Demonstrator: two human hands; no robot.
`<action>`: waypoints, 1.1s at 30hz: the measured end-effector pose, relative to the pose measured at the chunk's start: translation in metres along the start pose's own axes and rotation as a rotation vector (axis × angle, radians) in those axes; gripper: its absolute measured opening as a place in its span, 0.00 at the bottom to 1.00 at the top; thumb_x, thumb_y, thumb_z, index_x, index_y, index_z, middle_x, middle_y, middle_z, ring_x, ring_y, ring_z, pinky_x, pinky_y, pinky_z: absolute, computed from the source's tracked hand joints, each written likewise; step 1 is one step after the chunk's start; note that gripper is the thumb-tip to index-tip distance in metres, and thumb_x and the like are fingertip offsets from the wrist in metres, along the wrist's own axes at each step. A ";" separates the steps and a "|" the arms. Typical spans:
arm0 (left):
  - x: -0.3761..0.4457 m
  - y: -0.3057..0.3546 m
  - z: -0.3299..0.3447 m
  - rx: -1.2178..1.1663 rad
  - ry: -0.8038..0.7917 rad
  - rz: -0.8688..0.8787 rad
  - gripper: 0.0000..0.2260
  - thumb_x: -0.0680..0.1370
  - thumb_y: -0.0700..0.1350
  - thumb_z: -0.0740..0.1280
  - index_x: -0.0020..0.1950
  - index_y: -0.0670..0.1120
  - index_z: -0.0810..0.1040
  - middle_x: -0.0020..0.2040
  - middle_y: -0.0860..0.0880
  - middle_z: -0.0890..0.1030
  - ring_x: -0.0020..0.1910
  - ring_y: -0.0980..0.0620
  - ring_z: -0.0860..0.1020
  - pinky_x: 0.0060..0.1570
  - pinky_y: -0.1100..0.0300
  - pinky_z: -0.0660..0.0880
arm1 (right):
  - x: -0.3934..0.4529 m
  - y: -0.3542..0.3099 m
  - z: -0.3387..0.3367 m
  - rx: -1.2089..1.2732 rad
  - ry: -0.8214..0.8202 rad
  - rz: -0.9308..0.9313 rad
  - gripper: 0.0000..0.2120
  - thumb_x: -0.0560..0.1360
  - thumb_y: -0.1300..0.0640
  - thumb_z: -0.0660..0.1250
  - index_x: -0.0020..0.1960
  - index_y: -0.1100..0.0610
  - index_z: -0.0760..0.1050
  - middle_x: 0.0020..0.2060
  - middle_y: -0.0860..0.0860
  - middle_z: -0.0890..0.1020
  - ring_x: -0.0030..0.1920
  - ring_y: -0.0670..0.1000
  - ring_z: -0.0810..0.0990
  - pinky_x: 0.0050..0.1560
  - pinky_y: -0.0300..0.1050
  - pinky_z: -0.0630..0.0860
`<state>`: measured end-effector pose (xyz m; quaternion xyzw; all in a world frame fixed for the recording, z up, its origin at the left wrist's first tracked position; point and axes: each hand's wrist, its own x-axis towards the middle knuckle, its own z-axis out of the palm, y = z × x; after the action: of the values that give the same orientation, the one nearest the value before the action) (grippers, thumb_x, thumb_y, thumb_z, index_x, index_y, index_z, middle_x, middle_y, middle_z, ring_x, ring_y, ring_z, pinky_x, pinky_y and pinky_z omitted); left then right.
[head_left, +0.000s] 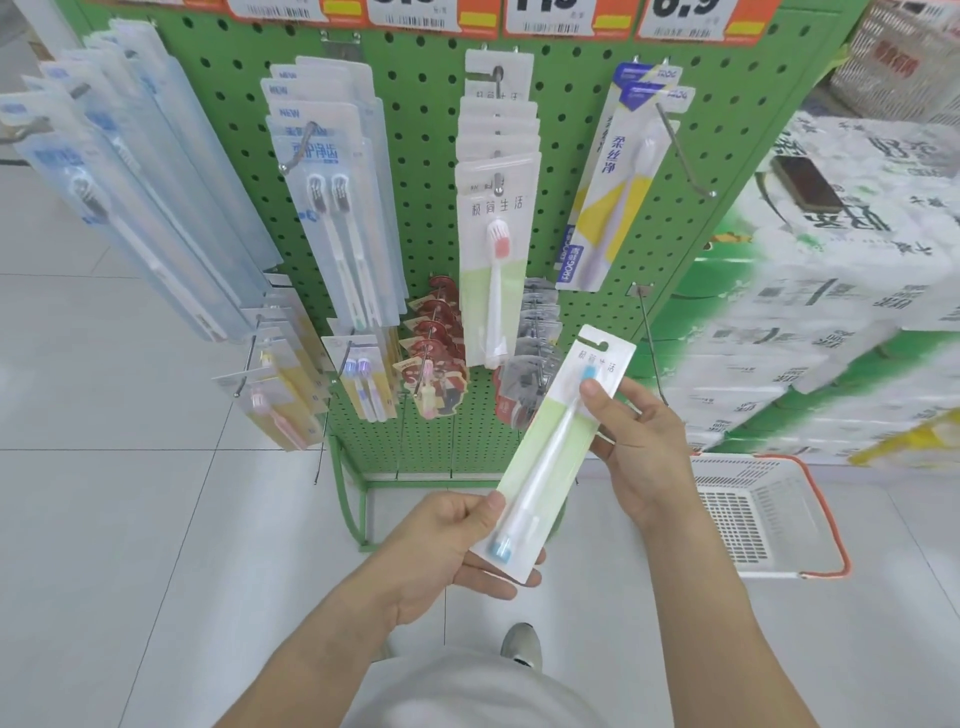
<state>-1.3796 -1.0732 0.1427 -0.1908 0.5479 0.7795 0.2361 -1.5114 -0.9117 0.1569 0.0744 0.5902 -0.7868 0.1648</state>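
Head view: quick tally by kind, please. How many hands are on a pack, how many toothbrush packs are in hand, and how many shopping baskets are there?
Hands holding the pack: 2 (left hand, right hand)
Toothbrush pack in hand: 1
Shopping basket: 1
Total: 4

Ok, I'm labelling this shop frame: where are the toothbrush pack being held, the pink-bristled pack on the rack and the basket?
held toothbrush pack (545, 444): head view, green middle of its card.
pink-bristled pack (499, 244): head view, on the pink bristles.
basket (732, 519): head view, slatted white wall.
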 end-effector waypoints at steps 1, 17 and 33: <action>0.001 -0.001 -0.002 0.009 0.014 0.002 0.19 0.84 0.51 0.57 0.60 0.39 0.81 0.51 0.37 0.86 0.49 0.38 0.86 0.38 0.57 0.82 | 0.000 0.000 0.000 -0.008 -0.018 -0.004 0.15 0.69 0.58 0.75 0.55 0.58 0.81 0.44 0.53 0.88 0.42 0.50 0.86 0.42 0.44 0.82; 0.003 0.002 -0.005 -0.315 -0.352 -0.075 0.32 0.84 0.60 0.50 0.69 0.35 0.74 0.62 0.34 0.80 0.58 0.35 0.80 0.64 0.42 0.75 | -0.003 0.004 0.011 0.071 -0.226 0.011 0.17 0.72 0.60 0.71 0.59 0.64 0.80 0.47 0.56 0.87 0.43 0.52 0.85 0.43 0.44 0.81; 0.007 -0.015 -0.005 0.321 0.236 0.172 0.10 0.76 0.52 0.74 0.44 0.46 0.80 0.42 0.53 0.83 0.36 0.47 0.82 0.35 0.58 0.76 | -0.013 -0.015 0.014 -0.142 -0.219 0.016 0.13 0.83 0.53 0.63 0.62 0.57 0.81 0.53 0.56 0.86 0.48 0.54 0.85 0.44 0.47 0.81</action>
<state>-1.3767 -1.0728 0.1255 -0.1934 0.7029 0.6720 0.1304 -1.5037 -0.9192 0.1790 -0.0189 0.6221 -0.7452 0.2392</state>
